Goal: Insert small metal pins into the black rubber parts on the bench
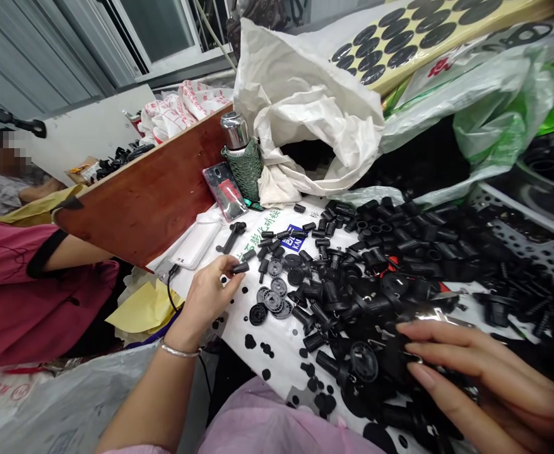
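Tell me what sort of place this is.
Probably a small workshop handling plastic parts: loose black parts lie heaped on a white covering, a grey perforated crate stands at the right, and rows of flat black discs lie behind.

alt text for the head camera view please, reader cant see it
A person's left hand pinches a small black cylinder over a white-covered table, while the right hand is at a heap of loose black parts. Behind are a phone, a flask in green netting and an open white sack; another person's red shirt shows at left.
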A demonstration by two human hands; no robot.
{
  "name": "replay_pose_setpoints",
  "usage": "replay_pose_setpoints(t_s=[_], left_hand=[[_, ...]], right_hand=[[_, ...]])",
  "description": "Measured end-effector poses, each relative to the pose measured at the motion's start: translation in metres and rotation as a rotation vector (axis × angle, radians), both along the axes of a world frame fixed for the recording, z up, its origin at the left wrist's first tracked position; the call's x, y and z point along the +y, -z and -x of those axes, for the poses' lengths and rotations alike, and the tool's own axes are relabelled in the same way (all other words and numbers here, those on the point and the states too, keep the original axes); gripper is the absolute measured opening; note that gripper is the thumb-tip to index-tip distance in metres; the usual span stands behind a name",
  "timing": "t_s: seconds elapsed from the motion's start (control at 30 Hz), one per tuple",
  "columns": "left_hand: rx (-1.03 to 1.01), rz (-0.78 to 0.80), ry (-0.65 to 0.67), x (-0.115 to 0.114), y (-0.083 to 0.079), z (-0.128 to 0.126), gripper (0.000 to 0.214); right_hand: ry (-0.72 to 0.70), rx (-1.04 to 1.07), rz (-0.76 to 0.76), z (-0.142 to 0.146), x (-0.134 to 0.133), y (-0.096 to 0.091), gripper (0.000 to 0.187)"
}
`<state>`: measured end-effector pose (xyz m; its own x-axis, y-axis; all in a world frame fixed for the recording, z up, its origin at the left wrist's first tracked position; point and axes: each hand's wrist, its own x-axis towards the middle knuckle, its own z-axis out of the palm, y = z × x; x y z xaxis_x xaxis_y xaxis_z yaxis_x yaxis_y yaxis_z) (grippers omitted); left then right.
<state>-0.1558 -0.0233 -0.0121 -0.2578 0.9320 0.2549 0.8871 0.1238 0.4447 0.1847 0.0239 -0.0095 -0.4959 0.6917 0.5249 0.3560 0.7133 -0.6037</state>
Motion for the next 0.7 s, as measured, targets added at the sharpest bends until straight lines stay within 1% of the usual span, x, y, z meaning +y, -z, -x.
replay_pose_setpoints(t_s=[0.07,0.17,0.27,0.33,0.47,0.53,0.7], left_hand=[[-0.036,-0.038,0.059,-0.001,-0.009,-0.019,0.021],[-0.119,-0.12,0.224,0.0,-0.017,-0.049,0.019],[-0.171,-0.163,0.384,0.0,-0.016,-0.074,0.018],[-0.168,-0.169,0.447,-0.001,-0.011,-0.087,0.02],[-0.127,-0.218,0.531,-0.003,-0.005,-0.103,0.017],[-0.141,-0.224,0.568,-0.003,-0.006,-0.106,0.015],[-0.19,-0.213,0.586,-0.004,-0.011,-0.109,0.016]], right_hand=[[-0.035,0.041,-0.016,0.008,-0.003,-0.008,0.014],[-0.066,0.052,0.039,0.021,-0.008,-0.022,0.017],[-0.096,0.05,0.032,0.033,-0.011,-0.034,0.015],[-0.098,0.056,0.024,0.037,-0.013,-0.038,0.015],[-0.129,0.08,-0.008,0.04,-0.014,-0.037,0.018],[-0.141,0.086,-0.027,0.041,-0.014,-0.036,0.018],[-0.147,0.07,-0.043,0.042,-0.014,-0.032,0.019]])
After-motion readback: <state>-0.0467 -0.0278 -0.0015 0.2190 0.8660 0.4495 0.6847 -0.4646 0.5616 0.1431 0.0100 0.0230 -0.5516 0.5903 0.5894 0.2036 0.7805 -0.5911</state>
